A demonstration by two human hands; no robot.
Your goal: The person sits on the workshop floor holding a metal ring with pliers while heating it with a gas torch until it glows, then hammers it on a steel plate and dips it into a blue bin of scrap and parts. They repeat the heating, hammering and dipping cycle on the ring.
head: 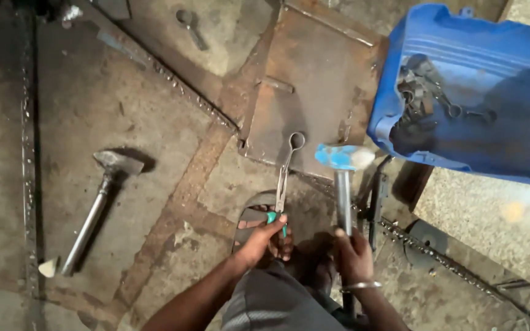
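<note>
two hammers (341, 184) (96, 208), one pair of pliers (283, 184), one blue plastic tub (473, 92), one rusty steel plate (314, 79) and one wrench (191, 27) are in view.

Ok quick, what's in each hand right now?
Left hand: closed on the green-handled pliers, which grip a metal ring.
Right hand: closed around the metal handle of the blue-headed hammer.

Stained concrete floor (111, 104) with rusty steel plate (314, 79), loose hammer (96, 205), blue bin (480, 92).
</note>
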